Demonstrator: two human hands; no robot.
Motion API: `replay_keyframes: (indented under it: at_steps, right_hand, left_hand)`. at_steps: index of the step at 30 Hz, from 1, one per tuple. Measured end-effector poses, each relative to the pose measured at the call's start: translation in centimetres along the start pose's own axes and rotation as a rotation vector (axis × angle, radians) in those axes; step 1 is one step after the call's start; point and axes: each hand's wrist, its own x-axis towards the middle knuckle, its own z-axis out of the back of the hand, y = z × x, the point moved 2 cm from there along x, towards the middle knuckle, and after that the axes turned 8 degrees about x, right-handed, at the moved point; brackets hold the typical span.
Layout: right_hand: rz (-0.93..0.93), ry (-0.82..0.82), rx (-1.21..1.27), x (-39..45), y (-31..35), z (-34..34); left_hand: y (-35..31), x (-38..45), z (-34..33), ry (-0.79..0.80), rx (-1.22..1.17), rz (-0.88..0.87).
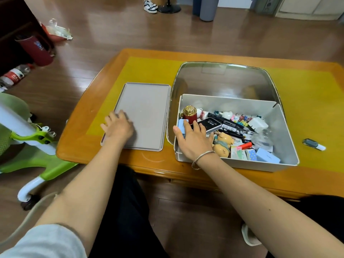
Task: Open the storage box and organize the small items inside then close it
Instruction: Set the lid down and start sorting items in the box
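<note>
Looking down from the head camera, the storage box sits open on the table, directly under and ahead of the right hand, which reaches in at the box's near left corner. Its fingers lie spread and fairly straight over the clutter, touching a small light-blue box and the edge of a black-faced device; whether any finger actually pinches something I cannot tell. The rest of the small items spread away to that hand's right, the pens running long-ways left to right. So the right hand looks the nearer one for sorting. The left hand rests flat, fingers relaxed, on the near corner of the lid, which lies just left of the box, long axis pointing away from the person.
</note>
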Motion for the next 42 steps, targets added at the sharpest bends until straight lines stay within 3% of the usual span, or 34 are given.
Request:
replay_keyframes:
  at_steps: [5,10,14,29,42]
  right_hand:
    - [0.067,-0.048,-0.148,-0.1,-2.4,1.7]
    - [0.045,-0.008,-0.186,-0.6,-4.9,2.9]
    - [-0.001,0.067,-0.158,-0.6,-5.6,3.0]
    - [-0.014,0.033,-0.174,-0.5,-5.4,2.8]
    - [-0.006,0.026,-0.172,-0.5,-5.3,2.8]
  left_hand:
    - [-6.7,-6.4,-1.0,0.187,0.101,-0.192]
    - [-8.5,-9.1,-3.2,0.350,0.089,-0.195]
    - [-8.1,-8.4,-3.8,0.340,0.088,-0.232]
    - [-5.5,-3.0,-2.5,0.226,0.076,-0.245]
    - [-6.7,-2.8,-3.3,0.172,-0.029,-0.125]
